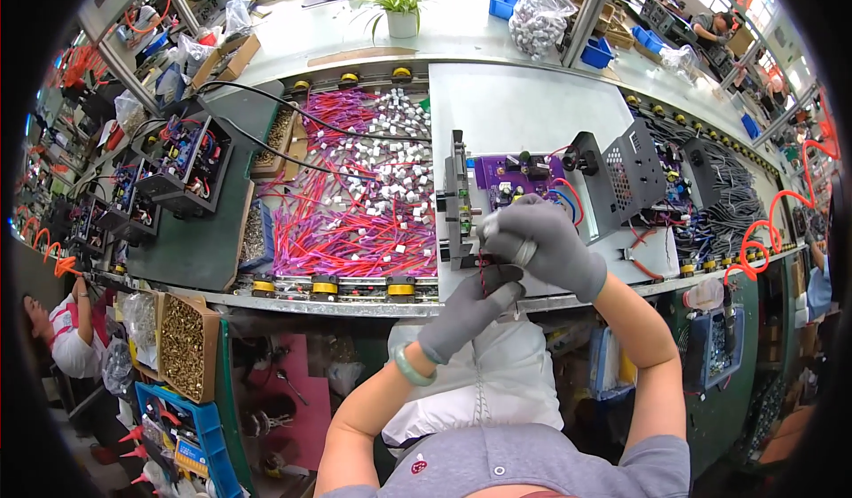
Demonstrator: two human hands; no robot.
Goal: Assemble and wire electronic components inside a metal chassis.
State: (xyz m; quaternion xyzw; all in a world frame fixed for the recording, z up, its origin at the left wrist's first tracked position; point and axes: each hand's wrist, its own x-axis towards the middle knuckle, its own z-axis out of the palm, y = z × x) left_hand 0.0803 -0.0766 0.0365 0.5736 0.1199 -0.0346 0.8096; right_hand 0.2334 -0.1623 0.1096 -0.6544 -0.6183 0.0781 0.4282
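My left hand (pixel 466 319), in a grey glove, pinches a thin red-and-black wire (pixel 483 276) just in front of an open black metal chassis (pixel 458 201). Above and to its right, my right hand (pixel 552 242), also gloved, is closed at the upper end of the same wire. Its curled fingers hide what sits at that end. Behind the right hand lies a purple circuit board (pixel 515 171) with red and blue wires looping from its right side. A perforated black metal panel (pixel 635 168) stands to the right. A white board (pixel 497 98) lies beneath the chassis.
Red and purple wires (pixel 337 218) with white connectors cover the line on the left. Dark cables (pixel 723 183) and orange-handled cutters (pixel 641 263) lie right. Assembled units (pixel 186 169) stand far left. A coiled orange hose (pixel 754 254) hangs right. A potted plant (pixel 402 20) stands behind.
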